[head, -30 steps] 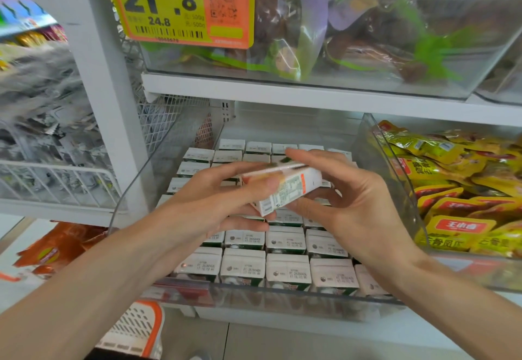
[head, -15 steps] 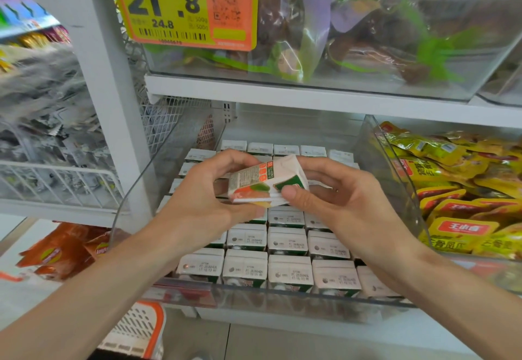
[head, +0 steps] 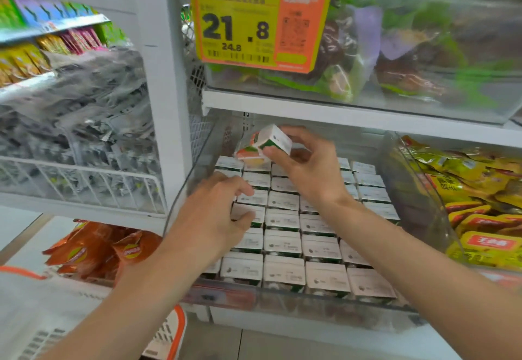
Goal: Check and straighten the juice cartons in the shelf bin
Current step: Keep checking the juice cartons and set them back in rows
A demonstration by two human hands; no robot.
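One left hand point(head: 209, 218), one right hand point(head: 308, 173), one lifted carton point(head: 274, 140), one price tag point(head: 254, 20).

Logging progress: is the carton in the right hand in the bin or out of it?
Out. The right hand holds the juice carton tilted above the packed rows, not seated among them.

Clear glossy plastic bin point(head: 418, 190); matt cardboard cartons point(head: 282, 242); white wire basket point(head: 84, 181).
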